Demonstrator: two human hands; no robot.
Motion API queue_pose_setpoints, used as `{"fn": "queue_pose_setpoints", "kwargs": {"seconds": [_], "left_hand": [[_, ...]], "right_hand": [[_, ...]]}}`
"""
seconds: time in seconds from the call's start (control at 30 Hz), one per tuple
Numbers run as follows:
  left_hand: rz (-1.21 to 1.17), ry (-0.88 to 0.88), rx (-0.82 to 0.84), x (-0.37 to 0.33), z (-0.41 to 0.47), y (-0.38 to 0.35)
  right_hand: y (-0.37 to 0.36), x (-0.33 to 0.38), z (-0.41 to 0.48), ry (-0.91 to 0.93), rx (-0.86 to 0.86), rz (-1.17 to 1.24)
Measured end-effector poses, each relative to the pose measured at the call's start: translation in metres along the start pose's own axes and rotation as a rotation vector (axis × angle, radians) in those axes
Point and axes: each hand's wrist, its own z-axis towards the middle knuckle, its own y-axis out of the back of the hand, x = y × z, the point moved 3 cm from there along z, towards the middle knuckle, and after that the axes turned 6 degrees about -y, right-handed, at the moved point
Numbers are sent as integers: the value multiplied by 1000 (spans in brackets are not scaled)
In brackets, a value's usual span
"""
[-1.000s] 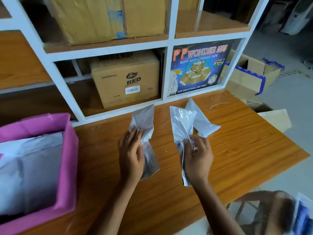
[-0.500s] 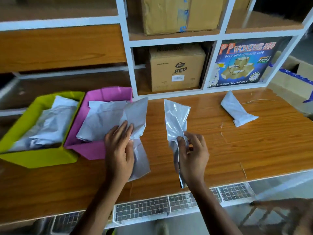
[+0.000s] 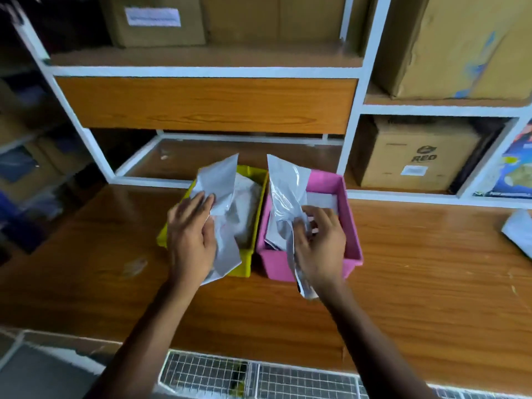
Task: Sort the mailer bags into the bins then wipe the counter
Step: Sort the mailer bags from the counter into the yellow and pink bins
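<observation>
Mailer bag [image 3: 221, 182], grey and crumpled, is held over the yellow bin [image 3: 247, 264], the left grip [image 3: 191, 234] grasping it with fingers laid across its front. A second mailer bag [image 3: 285, 185] stands upright over the pink bin [image 3: 351, 234], pinched at its middle by the right grip [image 3: 319, 246]. Both bins already hold grey bags and sit side by side, touching, on the wooden desk [image 3: 431, 269]. A third bag [image 3: 518, 231] lies at the desk's far right edge. Behind, a cardboard box [image 3: 417, 156] sits in the white shelf unit [image 3: 349, 125].
</observation>
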Motion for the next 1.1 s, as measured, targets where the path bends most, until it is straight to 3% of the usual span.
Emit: {"fn": "queue_pose_setpoints", "kwargs": {"seconds": [0.17,0.33,0.37,0.47,0.53,0.63,0.7,0.77,0.83,1.1], "left_hand": [[28,4,81,91,33,-20],[51,-44,246,130,70,-63],[80,-64,344,140,73,-79],[246,-59,883,163,68,-113],[241,-97,1132,158,65,-112],[216,-145,1222,157,80,-115],[175,-123,1274,166,93,-124],[232,-129,1442,173,96,-136],[341,-91,1597,181,87,-151],[458,-71,1468,195,56,-182]], "right_hand": [[-91,31,28,-12,49,-110],[-165,38,61,-106,142,-355],[-179,34,66,-101,196,-428],[-208,22,70,-113,469,-687],[-212,21,70,-108,610,-836],[-213,28,82,29,676,-932],[-219,28,92,52,849,-1008],[-230,17,95,12,1058,-1072],[-244,-1,89,24,1128,-1089],[-271,-49,75,-132,1024,-939]]}}
